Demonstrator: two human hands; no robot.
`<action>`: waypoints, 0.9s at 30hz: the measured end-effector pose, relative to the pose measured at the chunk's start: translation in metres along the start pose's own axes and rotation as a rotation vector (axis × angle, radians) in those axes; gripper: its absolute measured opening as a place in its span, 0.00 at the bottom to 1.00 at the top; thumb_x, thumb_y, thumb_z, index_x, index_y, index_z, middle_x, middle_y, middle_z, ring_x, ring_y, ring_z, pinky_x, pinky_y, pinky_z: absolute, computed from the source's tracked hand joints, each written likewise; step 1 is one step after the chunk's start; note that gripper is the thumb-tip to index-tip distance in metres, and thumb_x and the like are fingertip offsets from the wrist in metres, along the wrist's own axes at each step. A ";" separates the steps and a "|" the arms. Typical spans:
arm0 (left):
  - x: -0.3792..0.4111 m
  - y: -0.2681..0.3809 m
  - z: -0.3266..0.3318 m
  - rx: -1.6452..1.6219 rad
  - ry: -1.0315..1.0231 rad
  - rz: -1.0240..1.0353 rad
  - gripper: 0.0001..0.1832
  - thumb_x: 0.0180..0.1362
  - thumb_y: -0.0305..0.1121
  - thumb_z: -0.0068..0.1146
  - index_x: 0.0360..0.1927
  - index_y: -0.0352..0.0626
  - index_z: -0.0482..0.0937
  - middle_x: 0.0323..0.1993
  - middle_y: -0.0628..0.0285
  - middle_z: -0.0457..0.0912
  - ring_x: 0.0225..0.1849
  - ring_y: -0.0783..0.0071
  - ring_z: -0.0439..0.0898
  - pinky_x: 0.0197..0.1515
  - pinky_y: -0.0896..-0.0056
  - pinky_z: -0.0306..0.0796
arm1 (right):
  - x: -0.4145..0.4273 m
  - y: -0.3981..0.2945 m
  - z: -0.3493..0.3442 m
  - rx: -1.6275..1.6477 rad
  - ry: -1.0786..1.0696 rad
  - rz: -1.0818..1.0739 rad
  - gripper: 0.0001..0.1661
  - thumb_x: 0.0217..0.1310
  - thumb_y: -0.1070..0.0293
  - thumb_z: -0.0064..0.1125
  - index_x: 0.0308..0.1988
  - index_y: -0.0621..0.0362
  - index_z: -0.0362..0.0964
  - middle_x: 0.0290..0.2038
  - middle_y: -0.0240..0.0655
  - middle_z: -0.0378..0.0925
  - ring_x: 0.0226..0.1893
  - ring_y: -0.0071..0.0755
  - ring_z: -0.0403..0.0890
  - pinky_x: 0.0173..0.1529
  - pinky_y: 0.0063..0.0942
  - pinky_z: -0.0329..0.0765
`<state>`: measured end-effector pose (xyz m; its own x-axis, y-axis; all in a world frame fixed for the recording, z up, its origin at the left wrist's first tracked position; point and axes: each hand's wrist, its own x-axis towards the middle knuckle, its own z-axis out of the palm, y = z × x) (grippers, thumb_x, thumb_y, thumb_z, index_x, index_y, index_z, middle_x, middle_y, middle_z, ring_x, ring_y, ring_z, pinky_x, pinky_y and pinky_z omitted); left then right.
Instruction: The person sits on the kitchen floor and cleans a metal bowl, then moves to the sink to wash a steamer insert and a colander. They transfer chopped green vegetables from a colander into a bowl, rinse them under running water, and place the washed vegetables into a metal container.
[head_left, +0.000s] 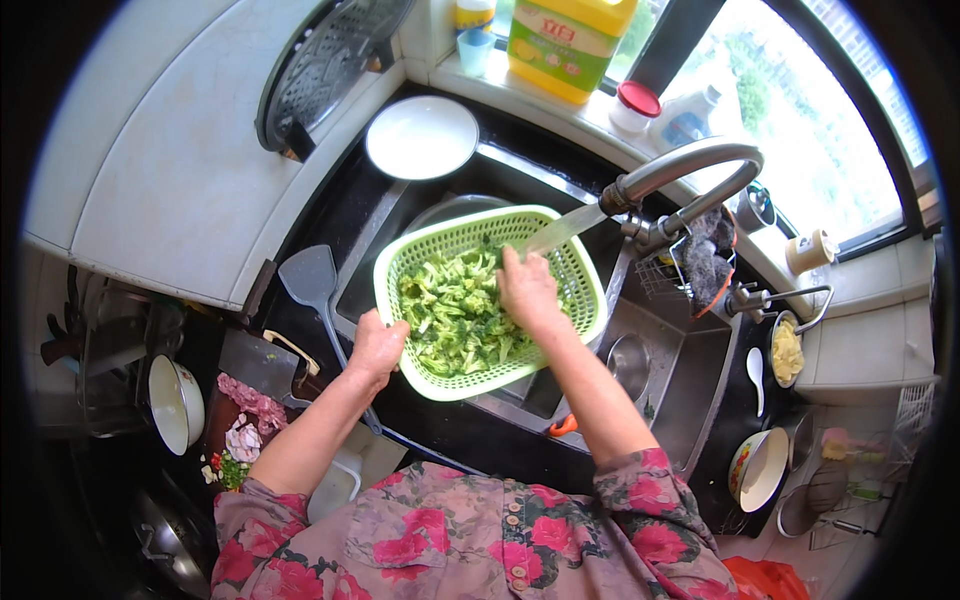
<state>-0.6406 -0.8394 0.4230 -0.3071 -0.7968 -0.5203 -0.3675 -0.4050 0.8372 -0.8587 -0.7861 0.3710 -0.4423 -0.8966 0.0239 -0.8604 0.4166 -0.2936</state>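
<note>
A light green plastic colander basket (442, 386) is held over the sink, full of cut broccoli florets (465, 315). My left hand (377, 341) grips its left rim. My right hand (529, 289) is inside the basket, on the broccoli near the right side; its fingertips are partly hidden by water and florets. Water runs from the curved metal faucet (686, 169) into the basket beside my right fingers. Whether my right fingers hold any florets cannot be told.
Left of the basket lie a grey spatula (309, 274), a cleaver (259, 364) and chopped meat (253, 401). A white plate (422, 138) is behind. In the right basin (694, 382) sits a metal bowl (628, 365). An orange-handled tool (563, 426) lies at the sink's front edge.
</note>
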 end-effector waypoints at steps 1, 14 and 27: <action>0.002 -0.007 0.000 -0.032 0.008 0.002 0.12 0.50 0.22 0.44 0.37 0.33 0.76 0.21 0.61 0.77 0.13 0.77 0.70 0.11 0.75 0.58 | 0.003 -0.006 0.003 -0.098 -0.040 -0.078 0.13 0.57 0.71 0.49 0.45 0.58 0.66 0.38 0.51 0.73 0.39 0.49 0.77 0.38 0.45 0.77; 0.021 -0.024 0.015 -0.070 0.026 0.069 0.13 0.50 0.22 0.44 0.38 0.31 0.76 0.25 0.58 0.79 0.17 0.75 0.74 0.14 0.73 0.63 | -0.031 -0.056 -0.026 0.031 -0.309 -0.077 0.34 0.63 0.54 0.47 0.66 0.48 0.50 0.65 0.54 0.49 0.59 0.64 0.60 0.58 0.62 0.64; 0.040 -0.038 0.031 -0.024 0.033 0.041 0.14 0.49 0.22 0.45 0.39 0.30 0.77 0.30 0.56 0.80 0.26 0.70 0.79 0.26 0.69 0.72 | -0.008 -0.038 0.001 0.195 -0.107 -0.139 0.19 0.57 0.61 0.55 0.49 0.53 0.67 0.40 0.45 0.73 0.38 0.38 0.77 0.39 0.38 0.77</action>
<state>-0.6662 -0.8420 0.3656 -0.2918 -0.8273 -0.4799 -0.3337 -0.3822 0.8617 -0.8218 -0.7947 0.3808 -0.2849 -0.9583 -0.0215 -0.8413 0.2608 -0.4734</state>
